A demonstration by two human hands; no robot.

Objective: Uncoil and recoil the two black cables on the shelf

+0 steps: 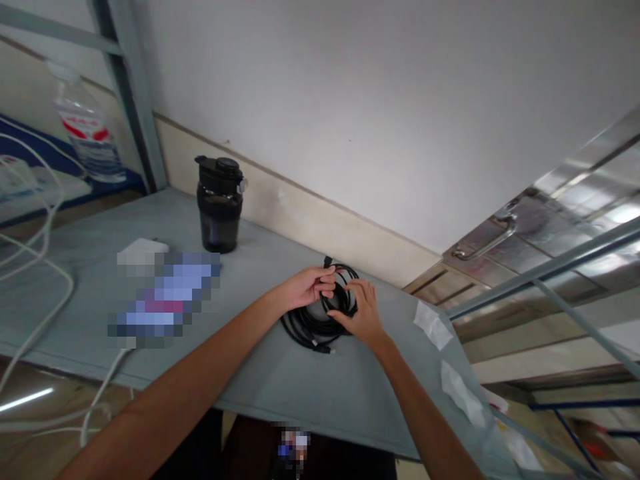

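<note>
Over the grey table [390, 400], my left hand [306, 288] has its fingers closed round part of a black cable [313, 327] near a plug end that sticks up above the fingertips. My right hand [361, 310] curls round the right side of the loops, thumb and fingers gripping the same cable. More coils lie on the table beneath both hands, with connector ends showing at the front of the bundle. Where the cable passes inside the fingers is partly hidden.
A black bottle [219, 207] stands by the wall. To the left lie a blurred phone [170, 293] with a white cord [105, 387], and a white block [145, 250]. Crumpled tissues [433, 325] lie at the right edge, beside metal rails [545, 267]. A clear bottle [90, 133] stands far left.
</note>
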